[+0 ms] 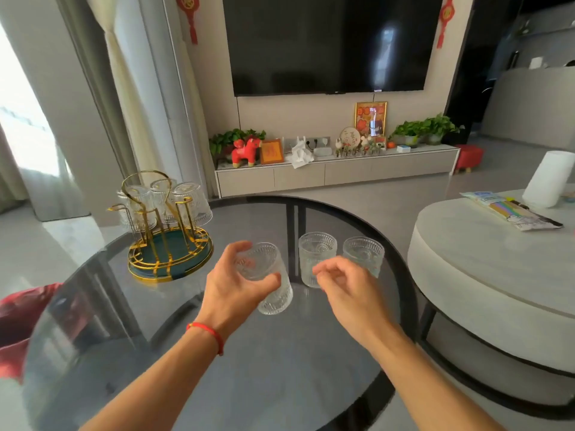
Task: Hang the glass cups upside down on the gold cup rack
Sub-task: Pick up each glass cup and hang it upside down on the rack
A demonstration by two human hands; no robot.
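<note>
My left hand (231,286) grips a ribbed glass cup (271,284) near its rim, upright over the round glass table (280,362). My right hand (342,284) hovers beside it with fingers apart, holding nothing, just in front of two more upright glass cups (315,253) (363,251). The gold cup rack (161,241) with a dark green base stands at the table's far left. Three cups (189,205) hang upside down on its pegs. One front-left peg is bare.
A pale oval side table (485,275) with a white roll (549,178) and packets sits close on the right. Red cloth (21,309) lies at the left edge. A TV (329,42) and low cabinet stand beyond.
</note>
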